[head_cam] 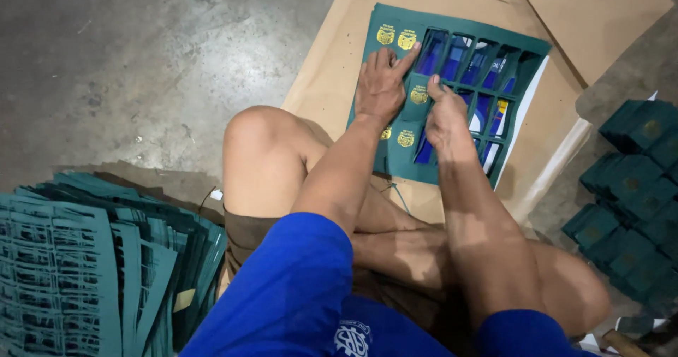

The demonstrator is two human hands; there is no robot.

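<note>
A dark green die-cut card sheet [395, 19] lies on brown paper [321, 81] on the floor in front of me. Several cells are punched out, showing blue print beneath; others still carry green pieces with gold emblems. My left hand [380, 85] presses flat on the sheet's left part, index finger stretched toward an emblem. My right hand [445, 117] sits on the sheet's middle, thumb and fingers pinching a green emblem piece [419, 96].
A fanned pile of punched-out green frame sheets [78, 258] lies at lower left. Stacks of small green pieces [632, 180] sit at right. My bare knees are folded in front of me on the grey concrete floor [141, 60].
</note>
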